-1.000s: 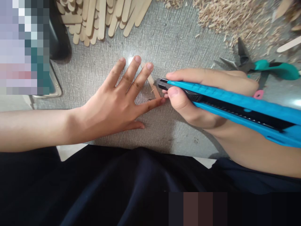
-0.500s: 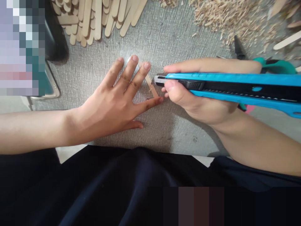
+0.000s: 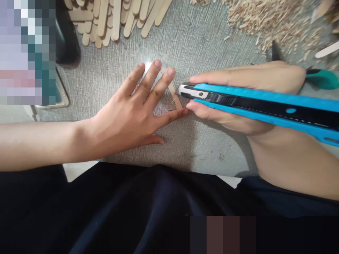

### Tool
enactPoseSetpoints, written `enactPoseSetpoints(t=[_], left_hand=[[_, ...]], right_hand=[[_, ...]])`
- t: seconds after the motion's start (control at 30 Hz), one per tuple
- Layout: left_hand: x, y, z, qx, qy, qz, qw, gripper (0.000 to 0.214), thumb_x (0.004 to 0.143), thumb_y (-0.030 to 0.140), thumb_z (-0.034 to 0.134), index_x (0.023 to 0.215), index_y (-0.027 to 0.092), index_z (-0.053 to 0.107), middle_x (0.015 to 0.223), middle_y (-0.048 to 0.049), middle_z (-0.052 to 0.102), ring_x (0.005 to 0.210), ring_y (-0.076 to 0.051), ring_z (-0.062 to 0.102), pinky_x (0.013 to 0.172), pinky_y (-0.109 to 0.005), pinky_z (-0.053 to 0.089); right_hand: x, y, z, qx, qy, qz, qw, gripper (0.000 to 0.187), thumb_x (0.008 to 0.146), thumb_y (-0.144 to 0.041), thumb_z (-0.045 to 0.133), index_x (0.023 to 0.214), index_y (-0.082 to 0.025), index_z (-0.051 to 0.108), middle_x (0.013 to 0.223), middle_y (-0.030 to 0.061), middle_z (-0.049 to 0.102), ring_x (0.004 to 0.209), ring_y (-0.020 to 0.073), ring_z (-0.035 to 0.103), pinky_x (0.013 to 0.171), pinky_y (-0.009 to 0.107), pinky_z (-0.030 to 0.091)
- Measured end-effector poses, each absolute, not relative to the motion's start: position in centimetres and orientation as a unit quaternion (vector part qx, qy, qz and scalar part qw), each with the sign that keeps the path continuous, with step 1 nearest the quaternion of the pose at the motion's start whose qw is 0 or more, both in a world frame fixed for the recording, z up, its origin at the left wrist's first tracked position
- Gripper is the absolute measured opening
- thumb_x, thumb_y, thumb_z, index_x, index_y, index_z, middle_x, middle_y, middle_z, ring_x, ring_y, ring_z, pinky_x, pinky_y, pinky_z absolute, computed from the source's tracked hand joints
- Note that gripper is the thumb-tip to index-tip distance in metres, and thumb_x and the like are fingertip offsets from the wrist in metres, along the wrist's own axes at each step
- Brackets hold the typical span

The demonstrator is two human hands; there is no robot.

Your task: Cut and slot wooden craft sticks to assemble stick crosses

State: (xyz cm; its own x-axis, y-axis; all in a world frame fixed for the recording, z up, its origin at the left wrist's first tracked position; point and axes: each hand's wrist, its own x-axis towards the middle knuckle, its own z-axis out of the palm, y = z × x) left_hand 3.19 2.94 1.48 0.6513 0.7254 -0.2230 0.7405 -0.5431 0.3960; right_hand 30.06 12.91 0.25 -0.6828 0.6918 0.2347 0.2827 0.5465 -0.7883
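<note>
My left hand lies palm down with its fingers spread. Two of its fingertips press a short wooden craft stick flat on the table, the stick slanting between them. A small sliver of wood stands out from the stick near its lower end. My right hand is closed around a blue box cutter. The cutter's blade tip points left and meets the right edge of the stick, between the two pressing fingertips of my left hand.
Loose craft sticks are piled at the back left. A heap of wood shavings spreads at the back right. A teal-handled tool lies beyond my right hand. A black object stands at the left on the grey textured table.
The box cutter has tilted, and my right thumb has slid from its slider to its lower edge. My left hand keeps its hold on the stick. The whole view has shifted slightly.
</note>
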Motion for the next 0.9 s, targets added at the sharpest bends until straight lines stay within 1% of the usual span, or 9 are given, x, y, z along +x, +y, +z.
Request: enactPoseSetpoints(t=[0.07,0.17,0.3,0.4,0.47,0.53,0.63,0.77,0.9], left_hand=[[3.2,3.0,1.6,0.879,0.417,-0.017,0.232,0.103,0.107,0.064,0.072,0.190,0.038,0.017,0.202,-0.0112,0.012,0.182,-0.062,0.010,0.144,-0.088,0.019],[3.3,3.0,1.7,0.880,0.415,-0.027,0.230,0.096,0.110,0.058,0.072,0.189,0.037,0.021,0.201,-0.0127,0.011,0.182,-0.063,0.010,0.144,-0.089,0.021],[3.4,3.0,1.7,0.880,0.417,-0.034,0.227,0.093,0.110,0.061,0.071,0.188,0.041,0.023,0.202,-0.0111,0.007,0.181,-0.063,0.010,0.144,-0.088,0.020],[3.3,2.9,1.5,0.880,0.417,-0.019,0.227,0.100,0.109,0.064,0.070,0.190,0.041,0.017,0.202,-0.0091,0.009,0.181,-0.062,0.011,0.145,-0.087,0.020],[3.2,2.9,1.5,0.881,0.415,-0.018,0.225,0.103,0.108,0.064,0.072,0.190,0.040,0.013,0.202,-0.0099,0.010,0.181,-0.063,0.012,0.144,-0.088,0.021],[3.2,2.9,1.5,0.881,0.416,-0.022,0.225,0.107,0.108,0.065,0.073,0.190,0.041,0.010,0.202,-0.0101,0.011,0.181,-0.062,0.012,0.145,-0.087,0.022],[3.3,2.8,1.5,0.882,0.418,-0.023,0.216,0.109,0.108,0.066,0.072,0.191,0.039,0.006,0.202,-0.0116,0.010,0.182,-0.061,0.013,0.146,-0.085,0.022],[3.3,2.8,1.5,0.890,0.409,-0.027,0.197,0.111,0.107,0.070,0.072,0.191,0.037,0.007,0.201,-0.0167,0.008,0.180,-0.064,0.014,0.144,-0.087,0.023],[3.2,3.0,1.6,0.881,0.415,-0.019,0.228,0.103,0.108,0.066,0.070,0.190,0.041,0.013,0.202,-0.0084,0.011,0.182,-0.060,0.012,0.146,-0.085,0.020]], right_hand=[[30.0,12.9,0.2,-0.300,-0.844,0.358,0.266,0.015,0.088,-0.035,0.098,0.102,-0.034,0.091,0.085,-0.0036,0.087,0.072,0.0199,0.081,0.058,0.031,0.061],[30.1,12.7,0.1,-0.298,-0.850,0.330,0.283,0.020,0.085,-0.039,0.102,0.102,-0.034,0.092,0.085,-0.0036,0.087,0.072,0.0194,0.080,0.060,0.031,0.062],[30.0,12.2,-0.4,-0.331,-0.826,0.355,0.286,0.016,0.095,-0.048,0.095,0.101,-0.033,0.091,0.086,-0.0063,0.087,0.069,0.0176,0.079,0.060,0.028,0.065],[29.8,11.9,-0.8,-0.334,-0.815,0.337,0.332,0.015,0.099,-0.047,0.092,0.100,-0.032,0.092,0.091,-0.0065,0.090,0.073,0.0182,0.084,0.069,0.029,0.072],[29.7,11.8,-1.0,-0.332,-0.813,0.317,0.358,0.016,0.096,-0.046,0.094,0.099,-0.031,0.092,0.096,-0.0041,0.091,0.080,0.0211,0.087,0.077,0.031,0.075],[29.7,11.9,-1.0,-0.332,-0.822,0.316,0.338,0.014,0.094,-0.043,0.095,0.100,-0.031,0.093,0.098,-0.0030,0.092,0.082,0.0218,0.088,0.077,0.030,0.075],[29.9,12.2,-0.8,-0.327,-0.830,0.315,0.323,0.020,0.089,-0.041,0.098,0.105,-0.029,0.093,0.092,-0.0031,0.091,0.074,0.0192,0.086,0.067,0.025,0.070],[30.1,12.5,-0.5,-0.289,-0.846,0.311,0.323,0.025,0.087,-0.037,0.095,0.111,-0.029,0.091,0.095,-0.0003,0.091,0.079,0.0216,0.087,0.069,0.029,0.069],[30.2,12.6,0.0,-0.287,-0.865,0.318,0.263,0.015,0.092,-0.035,0.089,0.106,-0.032,0.088,0.087,-0.0011,0.086,0.076,0.0208,0.082,0.064,0.033,0.062]])
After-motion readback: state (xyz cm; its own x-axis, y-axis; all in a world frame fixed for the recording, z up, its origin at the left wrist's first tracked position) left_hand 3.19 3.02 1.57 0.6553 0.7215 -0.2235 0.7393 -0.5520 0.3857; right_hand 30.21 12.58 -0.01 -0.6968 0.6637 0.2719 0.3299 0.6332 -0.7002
